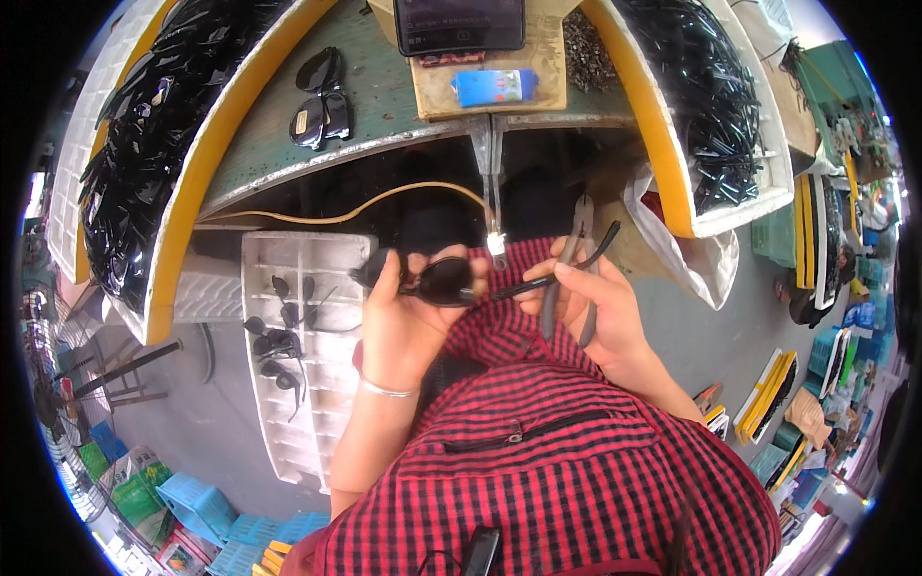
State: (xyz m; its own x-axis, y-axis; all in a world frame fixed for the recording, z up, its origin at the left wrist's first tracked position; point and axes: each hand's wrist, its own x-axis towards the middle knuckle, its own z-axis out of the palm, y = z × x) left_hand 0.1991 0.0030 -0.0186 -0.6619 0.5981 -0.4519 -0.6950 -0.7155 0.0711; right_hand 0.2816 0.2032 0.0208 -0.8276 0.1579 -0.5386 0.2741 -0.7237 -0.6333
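Observation:
My left hand [392, 326] grips a black sunglasses front [448, 281] with dark lenses, its fingers wrapped round the frame. A metal bracelet circles that wrist. Closed fingers of my right hand [613, 309] hold a slim black temple arm [604, 246], angled toward the front. The same hand also has a pair of grey-handled pliers [583, 219], jaws pointing away from me. The temple's near end lies close to the sunglasses front; whether they touch I cannot tell. Both hands are above my lap, over a red-and-black checked apron [567, 470].
Yellow-edged white trays heaped with black parts stand at left [182, 72] and right [706, 115]. Folded sunglasses [323, 115] lie on the green bench [254, 144]. A compartmented white tray [317, 403] with several glasses is at my left. A blue packet [492, 87] sits ahead.

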